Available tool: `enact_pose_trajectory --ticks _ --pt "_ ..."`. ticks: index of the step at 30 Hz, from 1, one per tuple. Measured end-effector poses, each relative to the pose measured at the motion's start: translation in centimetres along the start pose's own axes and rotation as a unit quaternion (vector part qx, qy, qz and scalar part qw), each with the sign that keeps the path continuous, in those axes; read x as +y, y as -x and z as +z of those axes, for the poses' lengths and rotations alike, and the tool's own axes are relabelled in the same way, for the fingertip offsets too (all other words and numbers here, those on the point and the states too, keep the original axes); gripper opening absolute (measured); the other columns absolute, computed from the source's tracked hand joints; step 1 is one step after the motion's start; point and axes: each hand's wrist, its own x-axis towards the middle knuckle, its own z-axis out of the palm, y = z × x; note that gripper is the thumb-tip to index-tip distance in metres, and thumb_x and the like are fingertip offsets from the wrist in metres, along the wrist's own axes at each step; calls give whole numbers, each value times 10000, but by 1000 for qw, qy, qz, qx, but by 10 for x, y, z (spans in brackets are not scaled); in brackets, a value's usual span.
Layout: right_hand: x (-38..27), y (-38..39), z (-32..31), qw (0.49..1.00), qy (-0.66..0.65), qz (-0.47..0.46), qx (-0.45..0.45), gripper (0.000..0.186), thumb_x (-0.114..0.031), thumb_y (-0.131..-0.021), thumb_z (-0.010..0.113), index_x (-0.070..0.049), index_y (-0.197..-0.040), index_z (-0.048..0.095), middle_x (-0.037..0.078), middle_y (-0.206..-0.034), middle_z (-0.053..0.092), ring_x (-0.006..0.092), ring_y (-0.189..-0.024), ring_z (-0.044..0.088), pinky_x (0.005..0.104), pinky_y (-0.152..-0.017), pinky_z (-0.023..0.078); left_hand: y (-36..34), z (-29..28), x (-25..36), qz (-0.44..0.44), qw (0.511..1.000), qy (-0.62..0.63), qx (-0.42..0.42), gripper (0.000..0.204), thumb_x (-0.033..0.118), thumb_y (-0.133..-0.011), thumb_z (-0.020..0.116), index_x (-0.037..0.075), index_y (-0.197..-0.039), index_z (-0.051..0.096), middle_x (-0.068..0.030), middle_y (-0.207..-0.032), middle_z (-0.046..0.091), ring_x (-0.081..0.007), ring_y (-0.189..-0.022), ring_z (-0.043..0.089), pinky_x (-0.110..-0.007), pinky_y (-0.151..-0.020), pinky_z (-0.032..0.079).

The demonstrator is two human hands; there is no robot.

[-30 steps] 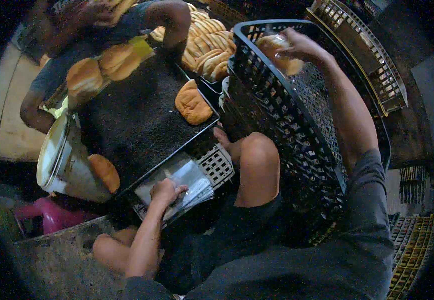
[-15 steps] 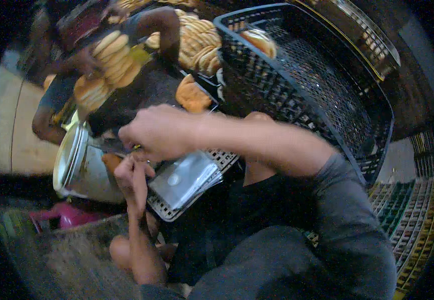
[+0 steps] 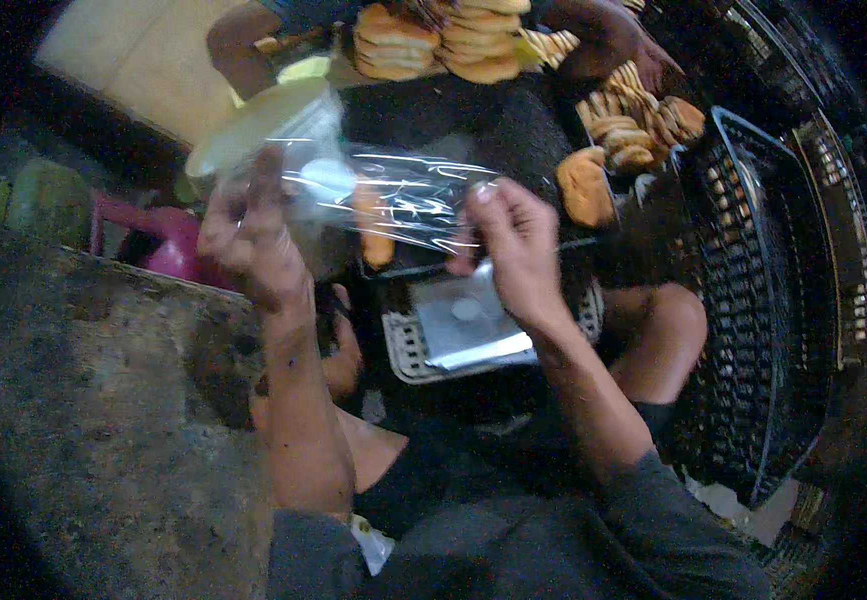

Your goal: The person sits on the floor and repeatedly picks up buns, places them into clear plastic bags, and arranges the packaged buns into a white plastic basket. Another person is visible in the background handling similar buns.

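A clear plastic bag (image 3: 409, 190) is stretched between my two hands, above a dark tray. My left hand (image 3: 256, 240), blurred, grips its left end; my right hand (image 3: 522, 245) pinches the right end between thumb and fingers. A white round label shows on the bag. Just below lies a stack of flat clear bags (image 3: 469, 315) on a pale perforated basket (image 3: 406, 350) near my lap. Behind the stretched bag, a piece of golden bread (image 3: 378, 245) is partly covered. Another bread bun (image 3: 586, 188) sits at the tray's right edge.
Across the dark tray (image 3: 444, 115), another person's hand (image 3: 429, 12) is by stacked breads (image 3: 479, 45). More sliced breads (image 3: 629, 125) are piled at right, beside a large black crate (image 3: 754, 300). A pale bucket (image 3: 269, 125) and a pink plastic object (image 3: 174, 240) stand at left.
My hands, close together before, have moved apart with a clear bag now stretched between them. My right arm no longer crosses over. The view has turned, shifting the crate to the right.
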Motion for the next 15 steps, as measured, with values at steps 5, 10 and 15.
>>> enact_pose_trajectory --ticks 5,10,15 --pt "156 -18 47 858 499 -118 -24 783 -584 -712 712 28 -1138 474 212 -1107 553 325 -1033 549 441 -849 453 -27 -57 -30 -106 973 77 188 615 471 -877 608 16 -1262 459 -106 -1252 515 -232 -1130 497 -395 -906 454" --pt "174 -38 39 816 568 97 42 706 -519 -680 733 23 -1092 545 212 -1124 551 362 -1102 493 506 -942 374 -18 -32 -43 -144 964 75 210 793 599 -901 483 78 -1454 256 -87 -1430 368 -231 -1299 356 -375 -1055 325" --pt "106 -57 -94 964 244 96 35 569 -344 -753 674 -16 -1201 549 172 -1146 601 266 -1005 607 387 -872 475 -2 -12 -55 -174 974 53 135 586 492 -970 436 17 -1312 412 -62 -1161 515 -198 -1091 502 -364 -925 413"
